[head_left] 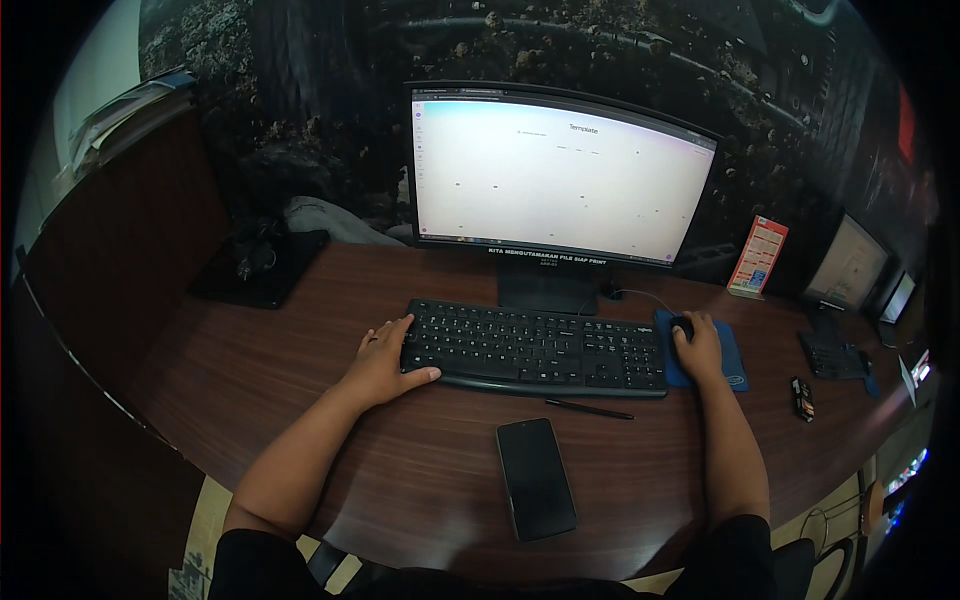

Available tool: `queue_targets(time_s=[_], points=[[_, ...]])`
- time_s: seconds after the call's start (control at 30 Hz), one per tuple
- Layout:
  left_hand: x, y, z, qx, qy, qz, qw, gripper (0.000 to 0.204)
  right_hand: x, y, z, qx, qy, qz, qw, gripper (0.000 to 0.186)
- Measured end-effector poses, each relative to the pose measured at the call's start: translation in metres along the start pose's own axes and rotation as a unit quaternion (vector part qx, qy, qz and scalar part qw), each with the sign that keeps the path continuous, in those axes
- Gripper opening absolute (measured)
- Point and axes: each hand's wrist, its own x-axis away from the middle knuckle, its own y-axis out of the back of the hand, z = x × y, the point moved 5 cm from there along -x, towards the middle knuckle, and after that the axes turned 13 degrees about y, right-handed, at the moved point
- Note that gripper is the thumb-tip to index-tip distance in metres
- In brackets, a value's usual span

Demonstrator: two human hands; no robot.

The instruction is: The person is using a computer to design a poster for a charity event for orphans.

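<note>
Head view: black full-size plastic keyboard (pixel 535 347) mid-desk, below lit flat monitor (pixel 560 178); left hand (pixel 385 358) rests open on keyboard's left end, fingers spread over keys, thumb along front edge; right hand (pixel 698 345) cupped closed over small black mouse (pixel 682 326) on blue mouse pad (pixel 735 365), just right of keyboard; dark slim pen (pixel 590 408) and black slab phone (pixel 537 478) lie near front edge of brown wooden desk (pixel 300 340); judgement: keep wrists low, mouse strokes small, stay on pad.
</note>
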Motion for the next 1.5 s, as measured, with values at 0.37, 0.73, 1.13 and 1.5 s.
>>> queue_targets(time_s=[0.37, 0.73, 1.13, 1.5], points=[[-0.0015, -0.0023, 0.0027, -0.006, -0.011, -0.006, 1.0, 0.105, 0.0003, 0.001, 0.0014, -0.002, -0.016, -0.009, 1.0, 0.045], [-0.0019, -0.0028, 0.0032, -0.017, -0.007, 0.003, 1.0, 0.11, 0.0, 0.0007, 0.0002, -0.003, -0.022, -0.002, 1.0, 0.038], [-0.0014, -0.0024, 0.0029, -0.004, -0.014, -0.009, 1.0, 0.104, -0.0001, 0.0, -0.0003, 0.006, -0.005, 0.008, 1.0, 0.041], [-0.0005, -0.0013, 0.0012, -0.002, -0.007, -0.001, 1.0, 0.104, -0.0006, 0.0024, 0.0036, -0.001, -0.009, 0.008, 1.0, 0.043]])
